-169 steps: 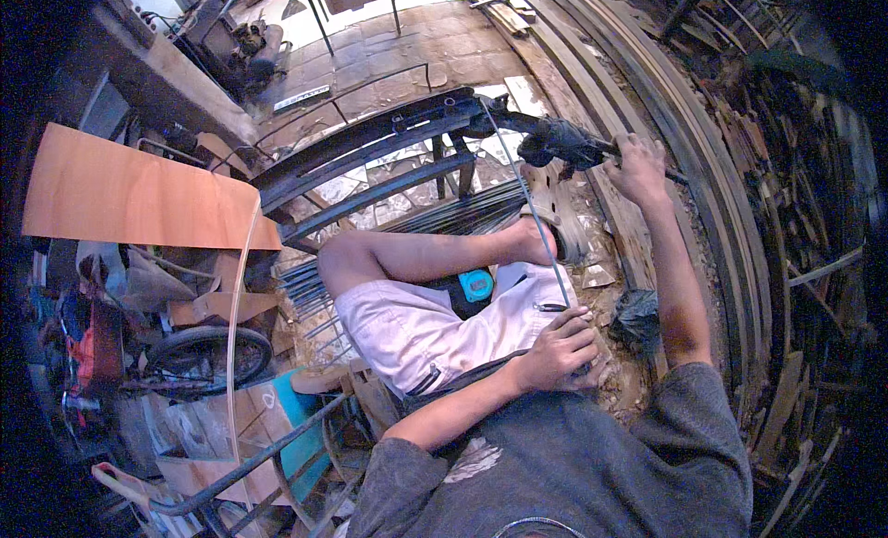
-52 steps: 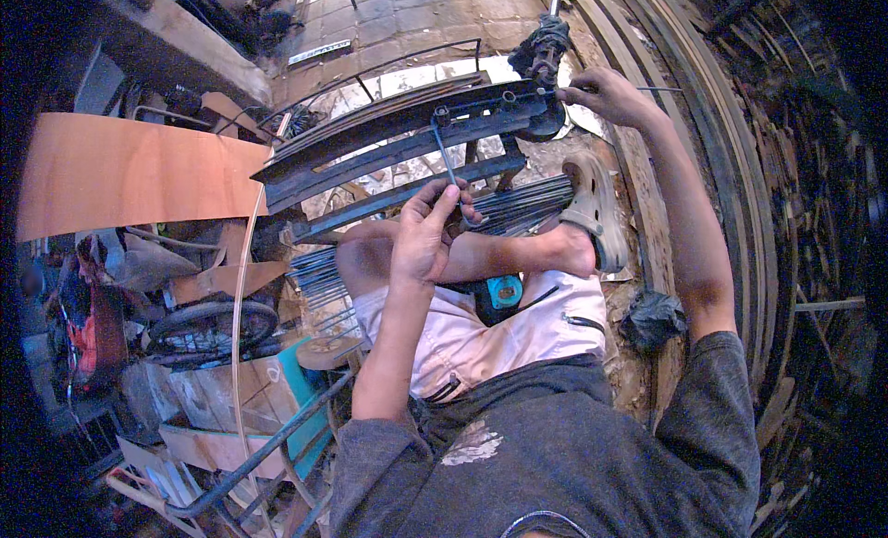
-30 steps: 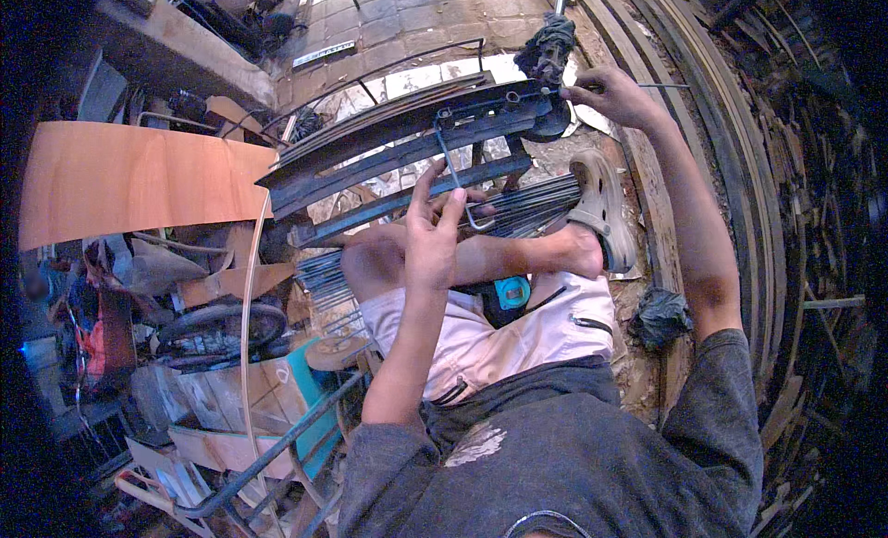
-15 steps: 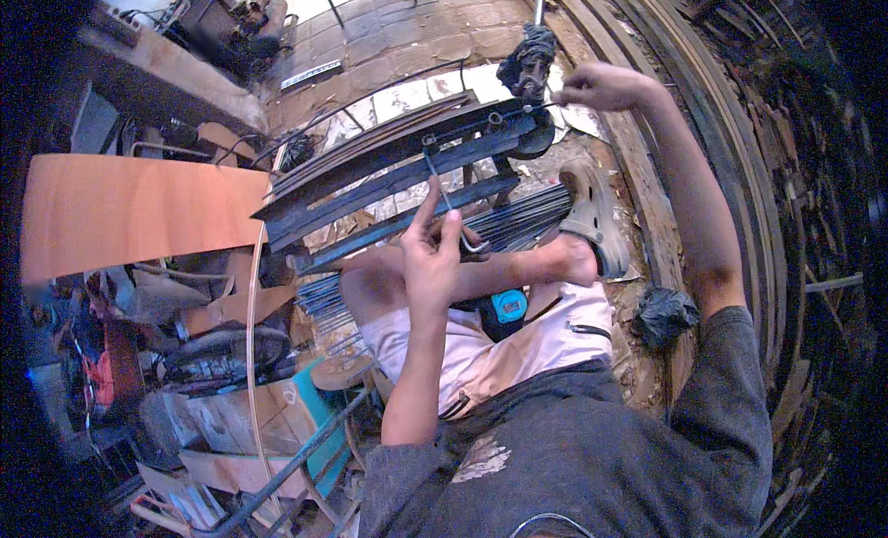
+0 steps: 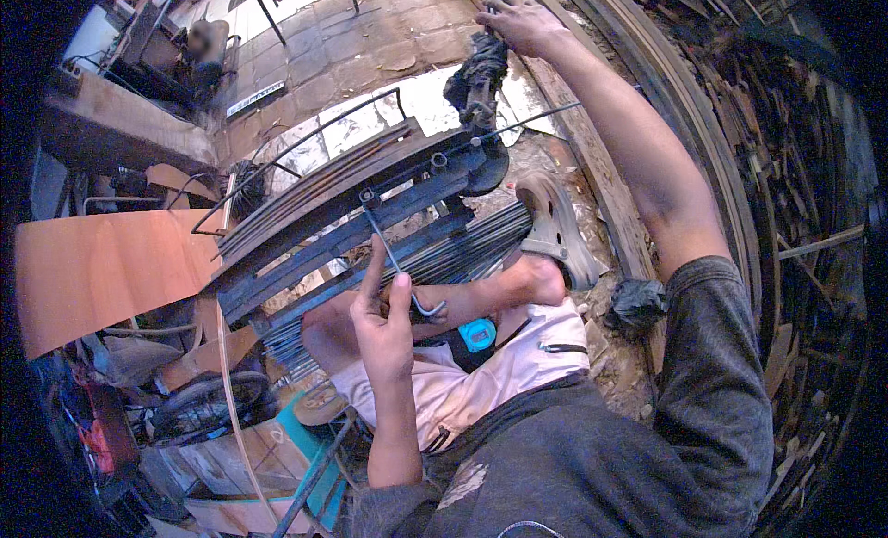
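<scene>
"What is being changed just now?"

"The right hand (image 5: pixel 527 29) is no longer being held by the right end of the rail (image 5: pixel 301 260) — it is being laid on the lever (image 5: pixel 481 94), so attention is seemingly being shifted from placing the rod (image 5: pixel 389 248) to working the lever."

"Is it being gripped?"

"The lever's top is being crossed by bent fingers; full closure cannot be told. In the left hand (image 5: pixel 387 330) the rod is being pinched between thumb and fingers, the forefinger being pointed up along it."

"And the rod?"

"Its hooked lower end is being suspended over the leg (image 5: pixel 472 302), its upper part being led to a round peg (image 5: pixel 367 196) on the rail."

"Materials?"

"Thin grey metal is being bent at the hook; dark, angular steel is being used for the rail — and the lever is being swathed in wrinkled black wrap (image 5: pixel 474 71)."
</scene>
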`<state>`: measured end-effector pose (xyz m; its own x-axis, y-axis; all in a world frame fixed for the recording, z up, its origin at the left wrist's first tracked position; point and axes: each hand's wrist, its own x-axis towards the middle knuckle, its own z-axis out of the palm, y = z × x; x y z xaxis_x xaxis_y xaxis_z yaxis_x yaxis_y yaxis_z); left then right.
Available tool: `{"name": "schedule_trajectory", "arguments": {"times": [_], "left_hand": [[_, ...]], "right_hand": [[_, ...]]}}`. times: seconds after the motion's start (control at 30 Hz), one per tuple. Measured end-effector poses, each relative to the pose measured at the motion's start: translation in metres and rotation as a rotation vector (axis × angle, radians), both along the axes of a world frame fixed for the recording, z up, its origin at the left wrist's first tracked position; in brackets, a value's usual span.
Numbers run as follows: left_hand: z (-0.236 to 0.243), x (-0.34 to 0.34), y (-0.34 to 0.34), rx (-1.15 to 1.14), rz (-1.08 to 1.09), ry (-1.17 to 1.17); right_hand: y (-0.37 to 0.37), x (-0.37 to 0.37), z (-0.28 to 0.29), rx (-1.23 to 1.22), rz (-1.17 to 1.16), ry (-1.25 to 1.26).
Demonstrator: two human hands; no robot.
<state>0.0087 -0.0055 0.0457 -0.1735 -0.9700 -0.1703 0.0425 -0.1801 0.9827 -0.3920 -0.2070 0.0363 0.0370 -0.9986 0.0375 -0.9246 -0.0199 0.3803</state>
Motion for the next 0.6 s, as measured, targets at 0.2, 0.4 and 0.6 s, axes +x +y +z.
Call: {"name": "schedule_trajectory", "arguments": {"times": [0.2, 0.4, 0.6], "left_hand": [[0.014, 0.006, 0.0, 0.205, -0.019, 0.112], [0.009, 0.006, -0.002, 0.136, -0.048, 0.109], [0.006, 0.006, 0.0, 0.142, -0.019, 0.116]], "right_hand": [[-0.016, -0.005, -0.002, 0.077, -0.043, -0.14], [-0.01, -0.006, 0.014, 0.005, 0.047, -0.076], [-0.026, -0.005, 0.001, 0.025, 0.062, 0.001]]}}
